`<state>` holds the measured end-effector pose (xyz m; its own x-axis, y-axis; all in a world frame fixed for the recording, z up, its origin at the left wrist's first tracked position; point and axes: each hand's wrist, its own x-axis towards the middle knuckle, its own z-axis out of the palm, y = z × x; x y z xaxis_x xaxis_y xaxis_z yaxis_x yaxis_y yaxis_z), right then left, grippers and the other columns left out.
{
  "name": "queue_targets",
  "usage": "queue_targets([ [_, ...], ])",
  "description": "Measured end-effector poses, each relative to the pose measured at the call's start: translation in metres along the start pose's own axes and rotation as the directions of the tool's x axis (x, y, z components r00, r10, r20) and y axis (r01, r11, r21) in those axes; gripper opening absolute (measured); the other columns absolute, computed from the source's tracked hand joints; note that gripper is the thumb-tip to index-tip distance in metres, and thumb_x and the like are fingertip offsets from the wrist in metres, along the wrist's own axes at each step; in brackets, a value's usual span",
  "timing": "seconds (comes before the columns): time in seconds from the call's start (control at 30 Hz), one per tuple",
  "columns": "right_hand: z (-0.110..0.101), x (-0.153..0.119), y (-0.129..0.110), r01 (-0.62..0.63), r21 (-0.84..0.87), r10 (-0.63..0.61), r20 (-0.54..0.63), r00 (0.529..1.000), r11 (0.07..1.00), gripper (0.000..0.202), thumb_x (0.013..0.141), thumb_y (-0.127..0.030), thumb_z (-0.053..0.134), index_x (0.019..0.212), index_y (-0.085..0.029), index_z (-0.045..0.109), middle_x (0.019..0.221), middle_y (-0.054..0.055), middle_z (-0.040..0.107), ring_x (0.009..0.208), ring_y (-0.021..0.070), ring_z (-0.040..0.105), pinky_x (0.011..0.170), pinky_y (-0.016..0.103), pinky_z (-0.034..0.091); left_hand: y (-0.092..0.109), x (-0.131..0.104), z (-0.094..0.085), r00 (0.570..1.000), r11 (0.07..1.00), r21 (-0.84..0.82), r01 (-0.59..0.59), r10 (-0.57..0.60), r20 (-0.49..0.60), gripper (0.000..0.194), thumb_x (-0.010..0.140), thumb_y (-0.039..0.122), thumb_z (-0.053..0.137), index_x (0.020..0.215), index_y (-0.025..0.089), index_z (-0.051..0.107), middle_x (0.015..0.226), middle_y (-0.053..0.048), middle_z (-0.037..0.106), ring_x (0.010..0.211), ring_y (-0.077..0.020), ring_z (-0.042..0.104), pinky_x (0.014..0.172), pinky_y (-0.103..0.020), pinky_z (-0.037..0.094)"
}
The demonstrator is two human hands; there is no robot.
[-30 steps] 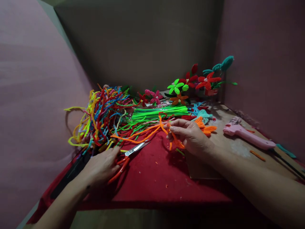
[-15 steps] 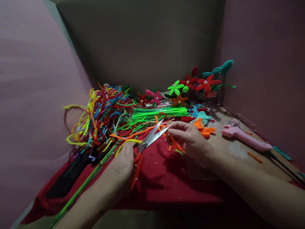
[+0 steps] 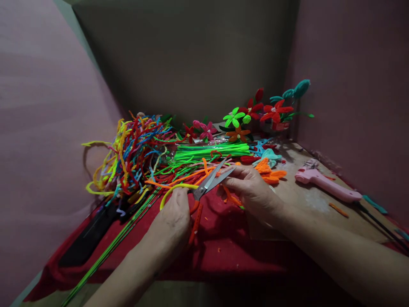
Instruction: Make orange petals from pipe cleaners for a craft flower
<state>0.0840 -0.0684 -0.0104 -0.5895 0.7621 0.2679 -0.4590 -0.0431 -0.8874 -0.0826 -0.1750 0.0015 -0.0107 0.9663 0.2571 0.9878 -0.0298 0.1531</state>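
Note:
My left hand (image 3: 175, 215) is closed around red-handled scissors (image 3: 200, 192), their blades apart and pointing toward my right hand (image 3: 255, 194). The blade tips reach the right fingertips, overlapping them in view. Those fingers are pinched on an orange pipe cleaner (image 3: 233, 198), part of which hangs below the hand; exactly where the blades meet it is hidden. A yellow pipe cleaner (image 3: 174, 189) curves beside the left thumb. Loose orange and red pipe cleaners lie just behind the scissors.
A tangled multicoloured pile of pipe cleaners (image 3: 128, 155) sits left, near green stems (image 3: 118, 241). Behind my hands is a green pipe-cleaner bundle (image 3: 214, 151). Fuzzy flowers (image 3: 234, 117) stand at the back. A pink glue gun (image 3: 327, 183) rests on a brown board (image 3: 303, 209) to the right.
My left hand has moved the scissors right, bringing the blades up to my right fingers. An orange scrap seen below the right hand before is gone from that spot.

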Motion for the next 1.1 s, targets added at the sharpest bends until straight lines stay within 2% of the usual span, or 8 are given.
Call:
queue_targets([
  [0.1, 0.0, 0.0, 0.0, 0.003, -0.012, -0.002, 0.002, 1.0, 1.0, 0.011, 0.07, -0.013, 0.057, 0.074, -0.016, 0.067, 0.065, 0.001, 0.061, 0.052, 0.0081, 0.05, 0.053, 0.023, 0.042, -0.004, 0.001, 0.005, 0.999, 0.997, 0.076, -0.032, 0.033, -0.009, 0.044, 0.073, 0.006, 0.038, 0.117, 0.009, 0.04, 0.105, -0.016, 0.051, 0.098, -0.0244, 0.053, 0.085, -0.042, 0.045],
  [0.27, 0.001, 0.0, 0.0, -0.022, -0.046, 0.022, -0.004, 1.0, 0.999, 0.014, 0.069, -0.011, 0.053, 0.071, -0.014, 0.067, 0.058, 0.0, 0.06, 0.048, 0.0083, 0.051, 0.05, 0.022, 0.041, -0.007, 0.001, 0.01, 0.999, 0.978, 0.204, -0.034, 0.031, 0.018, 0.046, 0.07, 0.005, 0.04, 0.117, 0.006, 0.037, 0.105, -0.017, 0.048, 0.101, -0.0265, 0.051, 0.083, -0.042, 0.045],
  [0.43, 0.0, 0.001, 0.002, -0.074, -0.037, 0.072, -0.056, 0.996, 0.997, 0.011, 0.065, -0.012, 0.055, 0.069, -0.014, 0.065, 0.056, 0.0, 0.06, 0.046, 0.0084, 0.053, 0.047, 0.021, 0.041, -0.004, 0.002, 0.011, 1.0, 0.938, 0.346, -0.02, 0.015, 0.017, 0.038, 0.073, 0.005, 0.037, 0.111, 0.007, 0.04, 0.099, -0.015, 0.05, 0.09, -0.024, 0.054, 0.077, -0.038, 0.048],
  [0.63, 0.0, 0.003, 0.004, -0.11, -0.021, 0.107, -0.114, 0.988, 0.994, 0.006, 0.062, -0.013, 0.057, 0.065, -0.013, 0.063, 0.054, 0.0, 0.06, 0.042, 0.0084, 0.053, 0.043, 0.02, 0.04, 0.006, 0.005, 0.016, 0.999, 0.913, 0.409, 0.014, -0.032, 0.037, 0.029, 0.08, 0.007, 0.031, 0.107, 0.008, 0.043, 0.095, -0.015, 0.051, 0.08, -0.021, 0.056, 0.069, -0.034, 0.049],
  [0.77, 0.0, 0.003, 0.003, -0.151, -0.068, 0.138, -0.165, 0.976, 0.986, 0.006, 0.064, -0.014, 0.057, 0.066, -0.013, 0.063, 0.051, 0.0, 0.058, 0.041, 0.0079, 0.052, 0.041, 0.019, 0.038, 0.011, 0.006, 0.019, 0.994, 0.911, 0.409, 0.047, -0.083, 0.069, 0.03, 0.081, 0.008, 0.03, 0.108, 0.005, 0.043, 0.094, -0.016, 0.052, 0.08, -0.0223, 0.057, 0.065, -0.033, 0.048],
  [0.87, -0.001, 0.003, 0.003, -0.115, -0.101, 0.097, -0.173, 0.98, 0.988, 0.007, 0.064, -0.014, 0.056, 0.067, -0.013, 0.062, 0.055, 0.0, 0.059, 0.043, 0.008, 0.052, 0.042, 0.02, 0.038, 0.012, 0.007, 0.018, 0.994, 0.92, 0.39, 0.035, -0.073, 0.084, 0.027, 0.081, 0.009, 0.03, 0.105, 0.006, 0.044, 0.09, -0.015, 0.051, 0.078, -0.0222, 0.056, 0.065, -0.034, 0.048],
  [1.03, -0.002, 0.003, 0.002, -0.046, -0.194, 0.014, -0.163, 0.986, 0.98, 0.009, 0.068, -0.015, 0.055, 0.07, -0.014, 0.064, 0.057, -0.001, 0.058, 0.046, 0.0077, 0.051, 0.046, 0.021, 0.039, 0.011, 0.007, 0.013, 0.98, 0.97, 0.242, 0.037, -0.083, 0.18, 0.024, 0.076, 0.006, 0.035, 0.098, 0.01, 0.044, 0.092, -0.013, 0.049, 0.075, -0.0198, 0.054, 0.066, -0.032, 0.046],
  [1.1, -0.001, 0.002, 0.0, -0.04, -0.205, 0.01, -0.146, 0.989, 0.978, 0.01, 0.067, -0.015, 0.056, 0.07, -0.015, 0.065, 0.058, -0.001, 0.059, 0.046, 0.0075, 0.051, 0.046, 0.021, 0.038, 0.011, 0.007, 0.012, 0.982, 0.978, 0.205, 0.041, -0.078, 0.173, 0.025, 0.076, 0.006, 0.037, 0.1, 0.01, 0.043, 0.093, -0.012, 0.049, 0.078, -0.0198, 0.054, 0.068, -0.032, 0.046],
])
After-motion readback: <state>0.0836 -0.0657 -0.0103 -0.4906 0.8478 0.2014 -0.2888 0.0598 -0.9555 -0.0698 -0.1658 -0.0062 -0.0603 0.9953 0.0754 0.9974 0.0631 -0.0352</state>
